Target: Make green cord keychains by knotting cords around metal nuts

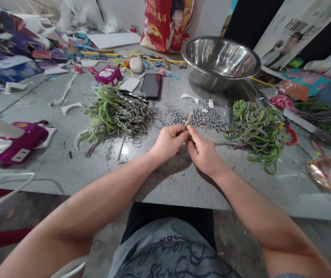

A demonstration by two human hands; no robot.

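My left hand and my right hand meet above the table, both closed with their fingertips pinched together. Between them is a thin grey-green cord, part of which trails right from under my right hand toward a tangled pile of green and grey cords. A pale, stick-like tip pokes up from between my fingers; my fingers cover the rest. Small shiny metal beads lie scattered just beyond my hands. To the left rests a bundle of green and grey cords with metallic loops.
A steel bowl stands behind the beads, beside a red bag. A dark phone lies near a purple box. Another purple device sits left, with scraps piled behind. Red-handled scissors lie right.
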